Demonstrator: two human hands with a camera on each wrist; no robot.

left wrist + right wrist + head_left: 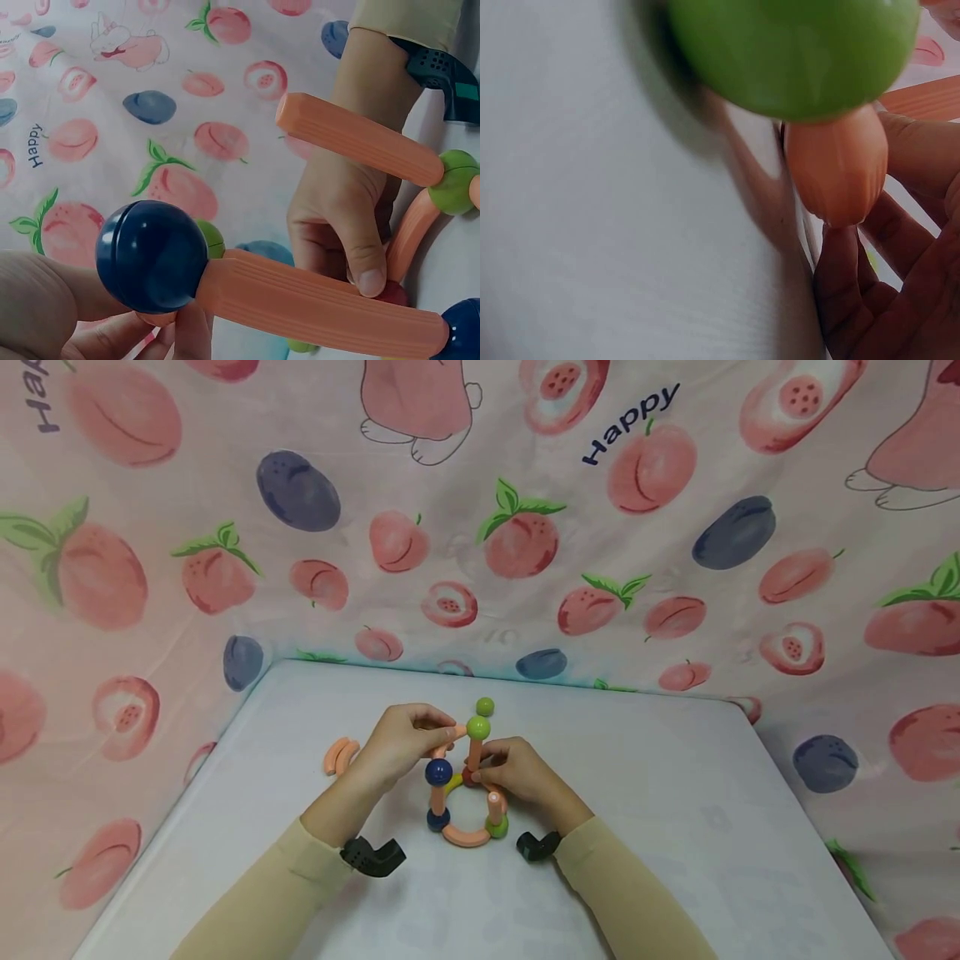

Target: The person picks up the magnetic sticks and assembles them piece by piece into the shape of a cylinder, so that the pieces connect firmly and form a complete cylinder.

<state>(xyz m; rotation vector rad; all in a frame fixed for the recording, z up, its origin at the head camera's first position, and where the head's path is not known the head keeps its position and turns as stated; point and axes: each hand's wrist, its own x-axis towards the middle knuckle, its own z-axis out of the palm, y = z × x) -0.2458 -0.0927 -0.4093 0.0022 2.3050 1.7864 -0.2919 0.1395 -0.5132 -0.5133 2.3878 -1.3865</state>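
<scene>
While left hand (pixel 405 742) pinches orange upper bar (pixel 459 730) between blue top ball (pixel 438 772) and green top ball (pixel 478 727), right hand (pixel 519 770) grips red base ball (pixel 468 778), just below frame centre. Done: base ring (pixel 467 837) looks closed, three uprights (pixel 476 755) standing. Seemingly remaining: lower-right upright (pixel 494 807) lacks top ball; spare green ball (pixel 485 707) near centre, two curved bars (pixel 334 756) centre-left, loose.

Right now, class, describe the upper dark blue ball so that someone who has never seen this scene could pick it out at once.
On the white table, find the ring of curved pieces. At its left in the head view stands an orange rod. The upper dark blue ball caps it near the left hand; the only other blue ball sits at its foot.
</scene>
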